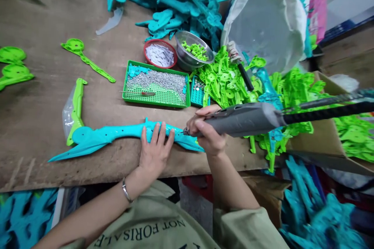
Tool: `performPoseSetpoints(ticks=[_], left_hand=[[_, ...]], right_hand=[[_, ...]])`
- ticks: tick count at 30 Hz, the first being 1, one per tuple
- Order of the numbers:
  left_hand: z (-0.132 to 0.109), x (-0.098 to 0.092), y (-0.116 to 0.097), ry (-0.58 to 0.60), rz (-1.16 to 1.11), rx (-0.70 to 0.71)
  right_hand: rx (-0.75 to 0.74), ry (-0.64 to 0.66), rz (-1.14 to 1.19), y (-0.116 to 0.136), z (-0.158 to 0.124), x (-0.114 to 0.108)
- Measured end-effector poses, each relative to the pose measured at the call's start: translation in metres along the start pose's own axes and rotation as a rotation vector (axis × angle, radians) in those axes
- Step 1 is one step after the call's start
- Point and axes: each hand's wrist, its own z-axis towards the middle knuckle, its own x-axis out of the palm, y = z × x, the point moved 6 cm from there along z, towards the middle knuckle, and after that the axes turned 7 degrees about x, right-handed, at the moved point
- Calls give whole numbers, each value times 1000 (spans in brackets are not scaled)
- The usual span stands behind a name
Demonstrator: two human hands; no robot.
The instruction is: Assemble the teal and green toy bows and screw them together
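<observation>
A long turquoise plastic bow-shaped part [119,133] lies flat along the front of the table. My left hand [154,148] rests on its middle, fingers spread and pressing down. My right hand [209,132] is wrapped round a grey electric screwdriver [245,118], held level with its tip at the right part of the turquoise piece. Whether the tip touches a screw is too small to tell. Under the piece's left end sits a lime-green arm [76,109] with a clear plastic blade [68,111].
A green tray [156,101] holds small screws and a thin screwdriver [140,92]. Behind it stand a red basket [175,60] of white strips and a metal bowl [185,59] of green bits. Green parts [224,78] pile up right, turquoise parts [187,0] at the back. A cardboard box [318,136] is at right.
</observation>
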Motion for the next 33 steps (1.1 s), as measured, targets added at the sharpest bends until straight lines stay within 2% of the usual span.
performPoseSetpoints(ticks=[5, 10, 15, 19, 21, 23, 25, 27, 29, 33], left_hand=[[0, 0, 0, 1, 0, 6], [1, -4, -1, -48, 53, 32], [0, -1, -1, -12, 48, 31], [0, -1, -2, -22, 73, 31], [1, -2, -3, -42, 90, 43], [2, -3, -4, -52, 99, 45], [4, -4, -4, -53, 105, 38], [4, -5, -4, -47, 110, 33], [5, -6, -5, -40, 114, 35], [4, -4, -5, -30, 103, 27]], right_hand=[[7, -7, 11, -13, -9, -2], [83, 15, -41, -36, -11, -8], [142, 169, -113, -47, -7, -6], [148, 361, -75, -36, 3, 5], [101, 404, -31, -26, 14, 10], [-28, 322, 20, -14, 32, 10], [-185, 137, 50, -7, 53, 7], [-274, -46, 49, -11, 75, 3], [-277, -165, 24, -22, 94, 2], [-209, -237, -39, -48, 118, 1]])
